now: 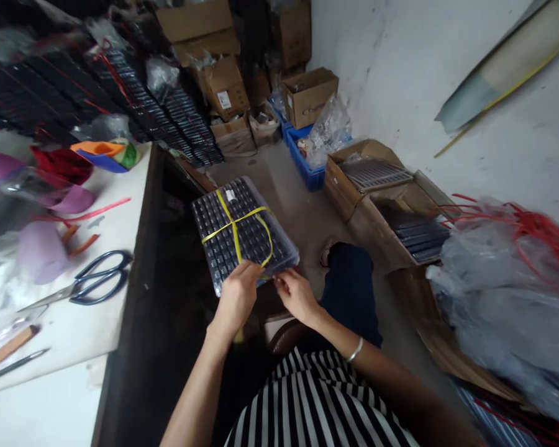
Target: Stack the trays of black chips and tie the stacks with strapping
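In front of me is a clear plastic tray pack filled with rows of small dark pieces. A yellow ribbon crosses it both ways, and a loose length curls over its top toward my hands. My left hand is closed at the pack's near edge, pinching the ribbon. Close beside it, my right hand has its fingers pinched together at the near right corner, where a short bit of yellow ribbon runs to the fingertips. The pack's underside is hidden.
On the white table at left lie scissors, ribbon rolls and a pen. Dark stacked trays stand behind. Cartons, a blue crate and plastic bags with red ribbon line the right side.
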### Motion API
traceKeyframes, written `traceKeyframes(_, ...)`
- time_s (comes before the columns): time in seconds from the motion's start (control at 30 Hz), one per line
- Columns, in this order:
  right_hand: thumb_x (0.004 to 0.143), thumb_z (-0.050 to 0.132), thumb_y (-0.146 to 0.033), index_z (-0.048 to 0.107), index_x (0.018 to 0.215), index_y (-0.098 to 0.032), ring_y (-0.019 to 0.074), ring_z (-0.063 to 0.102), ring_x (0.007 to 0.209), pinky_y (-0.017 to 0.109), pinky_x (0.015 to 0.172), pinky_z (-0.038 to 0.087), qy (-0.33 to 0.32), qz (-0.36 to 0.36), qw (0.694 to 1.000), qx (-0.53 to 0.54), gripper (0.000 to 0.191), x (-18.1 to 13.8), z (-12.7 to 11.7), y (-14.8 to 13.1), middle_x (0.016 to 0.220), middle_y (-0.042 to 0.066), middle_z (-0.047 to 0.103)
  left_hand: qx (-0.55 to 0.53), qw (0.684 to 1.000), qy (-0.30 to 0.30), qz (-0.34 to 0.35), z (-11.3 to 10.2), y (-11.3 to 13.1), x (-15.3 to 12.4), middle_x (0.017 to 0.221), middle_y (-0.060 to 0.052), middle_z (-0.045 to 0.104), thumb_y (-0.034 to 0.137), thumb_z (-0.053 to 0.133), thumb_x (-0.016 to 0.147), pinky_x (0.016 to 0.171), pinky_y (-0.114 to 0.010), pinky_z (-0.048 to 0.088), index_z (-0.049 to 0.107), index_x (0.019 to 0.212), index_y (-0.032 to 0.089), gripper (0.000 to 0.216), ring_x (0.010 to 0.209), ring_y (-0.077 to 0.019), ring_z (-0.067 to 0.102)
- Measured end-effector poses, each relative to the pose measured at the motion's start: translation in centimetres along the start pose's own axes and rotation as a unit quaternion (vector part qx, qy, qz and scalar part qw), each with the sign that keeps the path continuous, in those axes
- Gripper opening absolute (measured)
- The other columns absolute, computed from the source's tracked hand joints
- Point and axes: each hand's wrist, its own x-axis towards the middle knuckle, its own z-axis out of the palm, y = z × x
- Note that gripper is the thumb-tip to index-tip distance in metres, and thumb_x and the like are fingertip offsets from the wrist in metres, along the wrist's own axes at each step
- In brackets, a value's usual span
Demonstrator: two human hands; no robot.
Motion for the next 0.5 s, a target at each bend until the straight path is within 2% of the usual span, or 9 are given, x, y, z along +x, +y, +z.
traceKeyframes(0.07, 0.089, 0.036, -0.014, 0.049, 0.128, -0.019, 0.0171, 0.058, 0.102, 0.030, 0.087, 0.047, 0.029, -0.045, 0.995, 0.079, 0.042, 0.0, -1.1, -0.9, 0.126, 0.011, 0.054, -0.038, 0.999, 0.017, 0.015, 0.1, -0.2, -1.3, 0.090, -0.007, 0.062, 0.027, 0.043, 0.090, 0.077, -0.028, 0.045, 0.062, 0.085, 0.019, 0.021, 0.085, -0.0175, 0.059)
traceKeyframes(0.1, 0.087, 0.038, -0.013, 0.044, 0.133, -0.022, 0.0163, 0.059, 0.101, 0.030, 0.085, 0.049, 0.018, -0.065, 0.987, 0.144, 0.047, 0.3, -1.4, -1.4, 0.131, 0.010, 0.051, -0.057, 0.998, 0.024, 0.019, 0.1, -0.4, -1.9, 0.093, -0.008, 0.063, 0.028, 0.043, 0.090, 0.080, -0.029, 0.045, 0.062, 0.087, 0.019, 0.021, 0.089, -0.0180, 0.059)
traceKeyframes(0.17, 0.085, 0.043, -0.017, 0.048, 0.129, -0.024, 0.0149, 0.063, 0.088, 0.027, 0.072, 0.054, -0.031, -0.074, 0.958, 0.274, 0.045, 1.1, -1.2, -2.4, 0.124, 0.006, 0.057, -0.093, 0.995, 0.039, 0.020, 0.0, -0.8, -2.6, 0.094, -0.007, 0.064, 0.030, 0.044, 0.091, 0.084, -0.030, 0.046, 0.062, 0.088, 0.020, 0.021, 0.092, -0.0186, 0.060)
traceKeyframes(0.23, 0.085, 0.047, -0.024, 0.055, 0.118, -0.022, 0.0143, 0.065, 0.077, 0.025, 0.061, 0.055, -0.062, -0.043, 0.942, 0.328, 0.034, 1.8, -0.5, -2.9, 0.107, 0.005, 0.064, -0.128, 0.990, 0.055, 0.010, -0.1, -1.2, -3.0, 0.093, -0.007, 0.064, 0.031, 0.043, 0.092, 0.083, -0.031, 0.047, 0.062, 0.086, 0.020, 0.023, 0.090, -0.0182, 0.060)
traceKeyframes(0.37, 0.087, 0.047, -0.032, 0.059, 0.100, -0.018, 0.0119, 0.060, 0.058, 0.021, 0.049, 0.047, -0.016, -0.004, 0.962, 0.274, 0.023, 1.6, 0.2, -2.6, 0.080, 0.003, 0.065, -0.186, 0.978, 0.094, -0.016, 0.0, -1.7, -2.7, 0.088, -0.007, 0.065, 0.035, 0.038, 0.093, 0.081, -0.034, 0.049, 0.058, 0.082, 0.019, 0.028, 0.086, -0.0191, 0.062)
traceKeyframes(0.5, 0.090, 0.044, -0.033, 0.060, 0.075, -0.019, 0.0098, 0.050, 0.049, 0.021, 0.050, 0.037, -0.030, -0.025, 0.981, 0.188, 0.027, -0.5, -0.2, -2.1, 0.057, -0.002, 0.055, -0.196, 0.966, 0.162, -0.036, 0.8, -2.7, -0.7, 0.083, -0.006, 0.061, 0.038, 0.037, 0.093, 0.079, -0.033, 0.048, 0.053, 0.073, 0.019, 0.031, 0.084, -0.0190, 0.060)
